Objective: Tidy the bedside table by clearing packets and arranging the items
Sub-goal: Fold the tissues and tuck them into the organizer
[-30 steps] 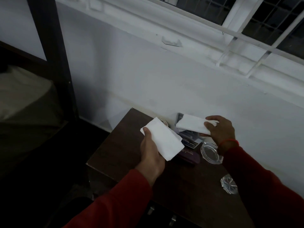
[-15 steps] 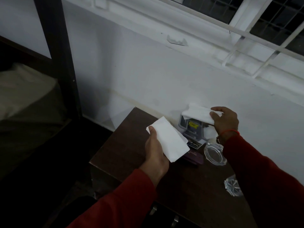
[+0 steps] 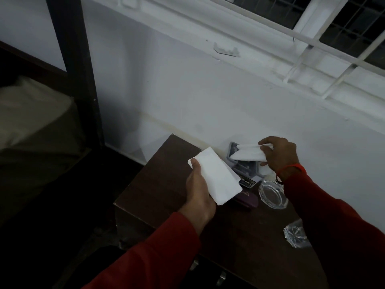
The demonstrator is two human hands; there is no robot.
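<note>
Left hand (image 3: 199, 195) pinches a white packet (image 3: 216, 176), lifted off the tabletop (image 3: 158, 174), likely for removal. Right hand (image 3: 278, 156) at 2 o'clock grips a second packet (image 3: 249, 153) over the grey holder (image 3: 245, 165), apparently clearing it. Ashtray (image 3: 271, 192) and wrapper (image 3: 295, 233) not yet sorted.

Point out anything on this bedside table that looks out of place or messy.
A crumpled clear wrapper lies loose near the right edge of the table. Cards and a purple case sit jumbled against the grey holder, beside the glass ashtray. Nothing appears spilled or broken.
</note>
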